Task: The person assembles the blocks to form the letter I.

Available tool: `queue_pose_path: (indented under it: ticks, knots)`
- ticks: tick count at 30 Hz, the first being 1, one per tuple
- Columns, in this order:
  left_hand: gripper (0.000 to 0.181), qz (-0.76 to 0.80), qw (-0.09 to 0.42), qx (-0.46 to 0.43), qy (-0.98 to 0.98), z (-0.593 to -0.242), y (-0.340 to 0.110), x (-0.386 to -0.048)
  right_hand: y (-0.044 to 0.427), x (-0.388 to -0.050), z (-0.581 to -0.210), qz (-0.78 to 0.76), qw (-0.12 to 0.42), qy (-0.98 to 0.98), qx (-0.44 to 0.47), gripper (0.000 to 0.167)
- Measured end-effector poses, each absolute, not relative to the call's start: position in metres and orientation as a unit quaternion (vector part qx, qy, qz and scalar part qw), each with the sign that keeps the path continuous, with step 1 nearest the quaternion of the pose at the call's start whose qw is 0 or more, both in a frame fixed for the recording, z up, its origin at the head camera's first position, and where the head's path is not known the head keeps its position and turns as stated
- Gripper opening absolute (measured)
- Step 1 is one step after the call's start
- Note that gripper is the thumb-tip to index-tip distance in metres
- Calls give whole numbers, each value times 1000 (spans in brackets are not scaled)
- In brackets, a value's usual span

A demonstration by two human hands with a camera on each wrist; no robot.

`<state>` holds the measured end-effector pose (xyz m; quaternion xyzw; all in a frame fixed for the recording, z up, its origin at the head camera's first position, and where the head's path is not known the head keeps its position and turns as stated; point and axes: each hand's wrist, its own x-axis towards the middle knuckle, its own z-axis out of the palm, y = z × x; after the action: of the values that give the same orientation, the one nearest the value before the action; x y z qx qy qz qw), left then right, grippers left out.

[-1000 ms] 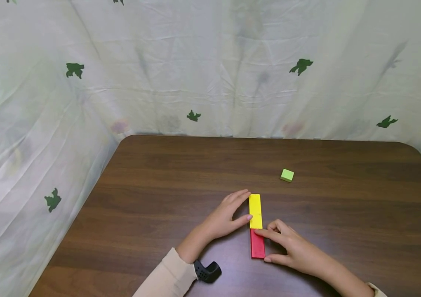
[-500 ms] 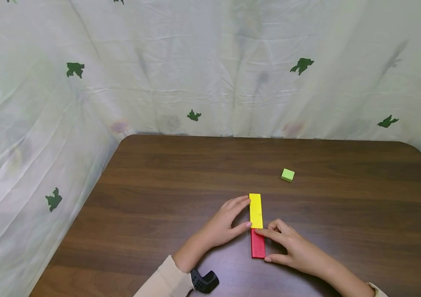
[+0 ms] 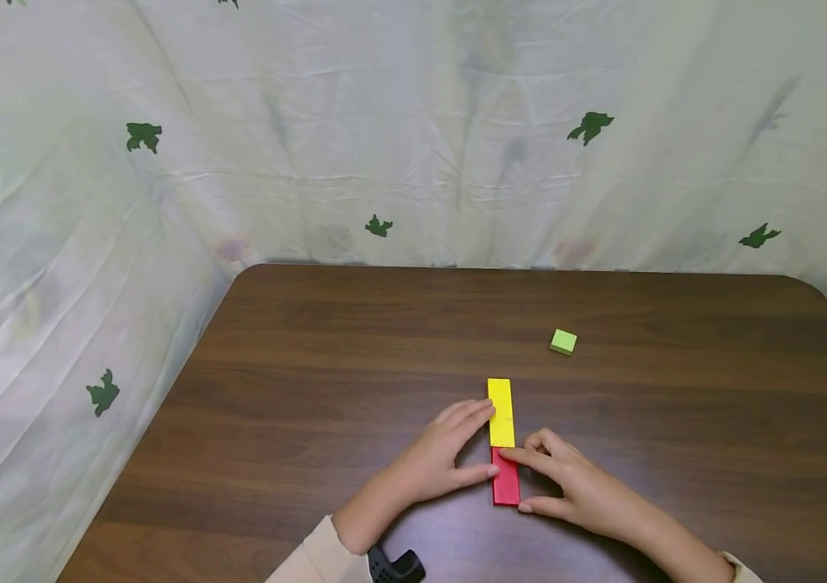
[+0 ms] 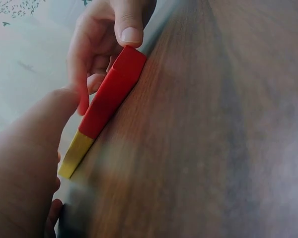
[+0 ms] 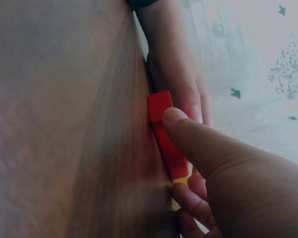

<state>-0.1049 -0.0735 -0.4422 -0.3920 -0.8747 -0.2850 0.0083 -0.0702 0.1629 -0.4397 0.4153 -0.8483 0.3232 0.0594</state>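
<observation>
Left hand [image 3: 436,455], thumb and fingers apart, lay against yellow rectangular block [image 3: 503,417] and red rectangular block [image 3: 506,488]; right hand [image 3: 575,487] pinched the latter.

Black wrist device [image 3: 396,566] cut off by head view's edge, yellow block [image 5: 180,181] mostly hidden in right wrist view

Before you, a glossy red rectangular block [image 3: 507,484] lies flat on the counter [image 3: 311,364], its far end meeting the near end of a longer, bright yellow rectangular block [image 3: 502,417], also flat and in line, pointing away from you.
</observation>
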Motion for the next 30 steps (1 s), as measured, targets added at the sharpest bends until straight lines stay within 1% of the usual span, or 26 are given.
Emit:
queue_pose_path:
  ticks: [16,24,30]
  knots:
    - [69,-262,6,-393,-881,-442,-73,-104,162,-70,-439,318,61,-850,416,56]
    - [69,-262,10,-394,-881,-442,-73,-104,164,-71,-433,367,22,-852,374,55]
    - [69,-262,6,-391,-882,-441,-73,-104,168,-76,-424,357,47,-864,351,57]
